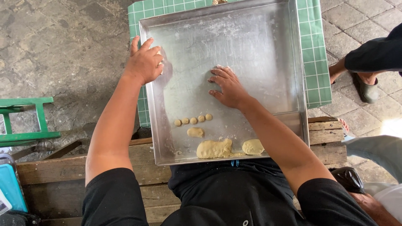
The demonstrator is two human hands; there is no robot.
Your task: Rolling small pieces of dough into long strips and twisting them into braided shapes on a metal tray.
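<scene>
A large square metal tray, dusted with flour, lies in front of me on a green checked cloth. My left hand grips the tray's left rim. My right hand lies flat on the tray floor near its middle, fingers together and pressing down; whether anything is under the palm is hidden. Near the tray's front edge sit a big lump of pale dough, a smaller lump, a flattened piece and a short row of several small dough balls.
The tray's near edge rests on a wooden plank bench. A green stool stands on the stone floor at left, a blue container below it. Another person's sandalled foot and dark sleeve are at right.
</scene>
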